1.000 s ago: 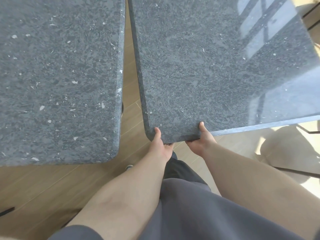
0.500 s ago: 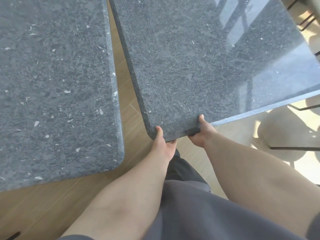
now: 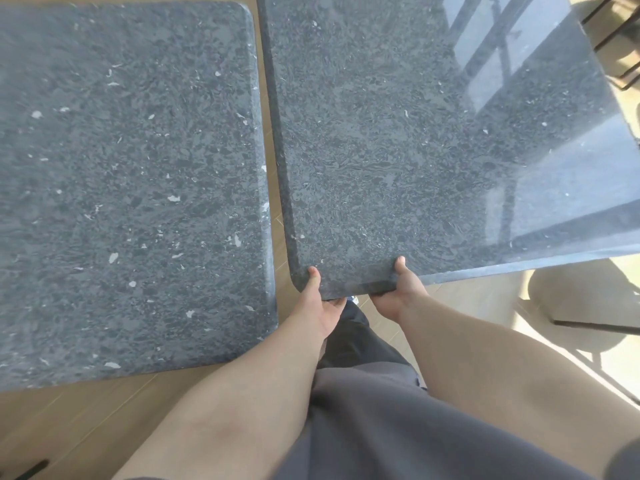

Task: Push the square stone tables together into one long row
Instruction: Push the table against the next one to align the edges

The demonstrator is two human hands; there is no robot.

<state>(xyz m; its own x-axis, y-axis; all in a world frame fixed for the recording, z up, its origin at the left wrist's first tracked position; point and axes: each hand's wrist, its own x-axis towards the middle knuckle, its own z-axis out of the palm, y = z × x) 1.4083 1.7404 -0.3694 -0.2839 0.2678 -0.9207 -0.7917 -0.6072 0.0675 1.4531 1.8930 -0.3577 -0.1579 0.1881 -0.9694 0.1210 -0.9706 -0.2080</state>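
Note:
Two dark grey speckled stone tables fill the view. The left table [image 3: 131, 188] stands apart from the right table [image 3: 415, 140], with a narrow strip of wooden floor between them. My left hand [image 3: 320, 303] grips the right table's near edge at its rounded near-left corner, thumb on top, fingers hidden underneath. My right hand [image 3: 398, 292] grips the same near edge a little to the right, thumb on top as well. The gap is narrower at the far end than near me.
Light wooden floor [image 3: 69, 420] runs along the near side of the tables. At the right stand a pale round seat [image 3: 581, 306] on a dark metal frame and more dark chair legs [image 3: 623, 57] at the upper right. My grey shorts fill the bottom.
The right table has swung closer to parallel with the left one, and the gap between them has narrowed. Both hands keep the same hold on its near edge.

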